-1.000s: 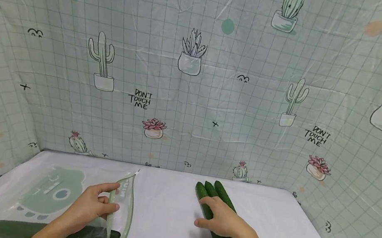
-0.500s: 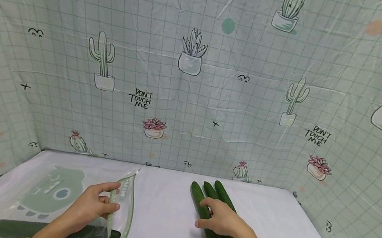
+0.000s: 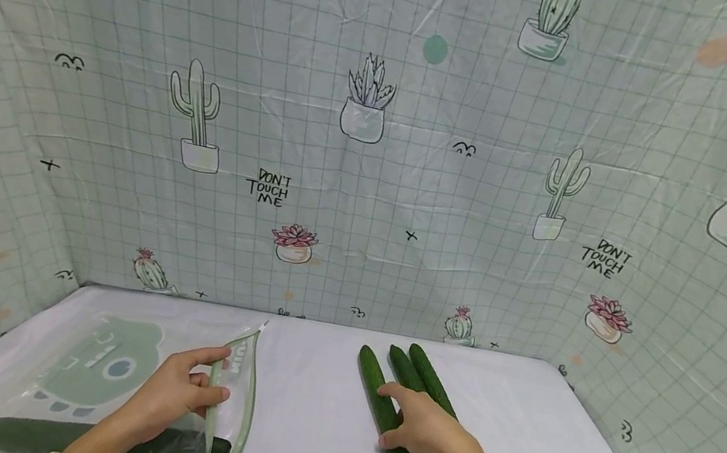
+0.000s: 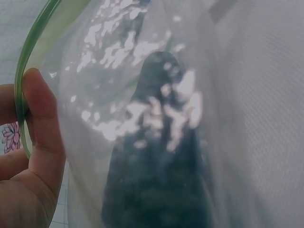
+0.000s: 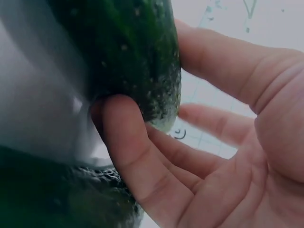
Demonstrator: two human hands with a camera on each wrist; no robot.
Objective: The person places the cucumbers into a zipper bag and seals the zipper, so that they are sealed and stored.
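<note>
My left hand (image 3: pixel 181 387) pinches the green-edged mouth of a clear zip bag (image 3: pixel 120 342) printed with a green cartoon figure; the mouth gapes to the right. Inside the bag lies a cucumber (image 3: pixel 28 435), its dark shape also showing through the plastic in the left wrist view. On the right, my right hand (image 3: pixel 427 428) grips a cucumber (image 3: pixel 372 380) from above, thumb on the near side and fingers on the far side. The right wrist view shows the fingertips curled round this cucumber (image 5: pixel 123 47). Two more cucumbers (image 3: pixel 404 363) lie beside it, partly hidden by the hand.
A white-covered table (image 3: pixel 304 409) carries everything. Behind it and at both sides hangs a grid-patterned curtain (image 3: pixel 367 203) with printed cacti. Bare tabletop separates the bag from the cucumbers.
The leftmost cucumber has shifted left, away from the other two, and my right hand's fingers and thumb have closed round it. My left hand and the bag have stayed in place.
</note>
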